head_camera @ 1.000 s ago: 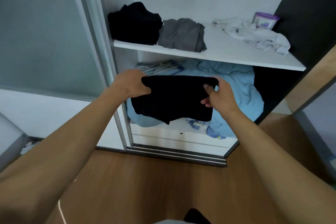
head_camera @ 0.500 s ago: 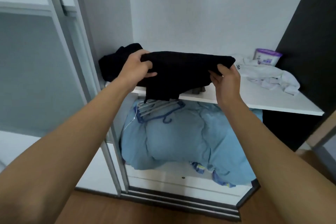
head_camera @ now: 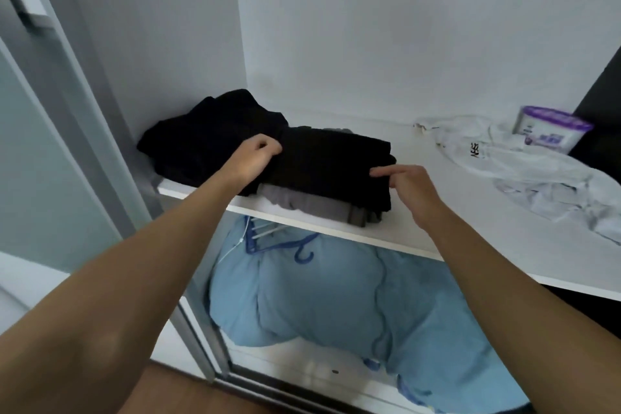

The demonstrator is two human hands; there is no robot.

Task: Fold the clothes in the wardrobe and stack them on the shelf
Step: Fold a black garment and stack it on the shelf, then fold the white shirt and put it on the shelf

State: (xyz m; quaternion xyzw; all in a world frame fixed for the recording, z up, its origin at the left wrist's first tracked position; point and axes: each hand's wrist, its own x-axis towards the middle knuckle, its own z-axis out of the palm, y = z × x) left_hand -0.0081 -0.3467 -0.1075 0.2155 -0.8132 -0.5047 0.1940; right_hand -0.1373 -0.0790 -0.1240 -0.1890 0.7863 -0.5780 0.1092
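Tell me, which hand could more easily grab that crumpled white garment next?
Probably the right hand. It lies nearer the white garment, fingers loose at the black folded garment's edge; the left hand is farther off, gripping that garment's other end.

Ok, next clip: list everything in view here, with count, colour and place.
folded garment: one, black, on top of the grey garment
grey garment: one, grey, folded, shelf front
clothes pile: one, black, shelf's left back corner
loose garment: one, white, unfolded, shelf right
tub: one, white with purple lid, shelf back right
shelf: one, white
duvet: one, light blue, below the shelf
hangers: a few, blue, on the duvet
left hand: fingers curled at the folded garment's left edge
right hand: fingertips touching its right edge
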